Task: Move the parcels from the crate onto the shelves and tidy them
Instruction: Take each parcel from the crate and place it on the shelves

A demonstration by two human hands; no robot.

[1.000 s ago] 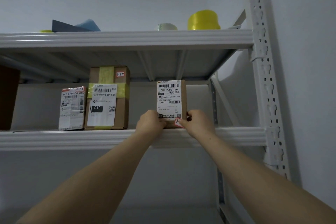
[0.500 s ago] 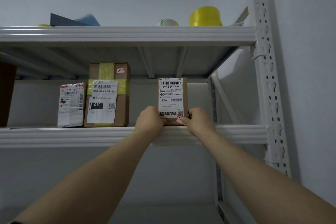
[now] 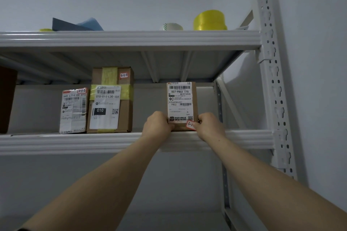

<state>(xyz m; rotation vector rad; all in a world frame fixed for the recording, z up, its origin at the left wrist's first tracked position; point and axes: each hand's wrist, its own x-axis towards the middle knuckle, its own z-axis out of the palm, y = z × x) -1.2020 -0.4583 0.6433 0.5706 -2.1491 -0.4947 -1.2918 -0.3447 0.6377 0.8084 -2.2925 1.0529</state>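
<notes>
Left hand (image 3: 157,125), right hand (image 3: 210,126) grip the parcel (image 3: 181,99), half hiding its tag (image 3: 190,125)

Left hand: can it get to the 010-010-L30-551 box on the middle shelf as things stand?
Probably yes. The 010 box stands on the same shelf, left of the left hand, with only open shelf between them. But that hand grips the 507-P802 parcel and would have to let go first.
</notes>
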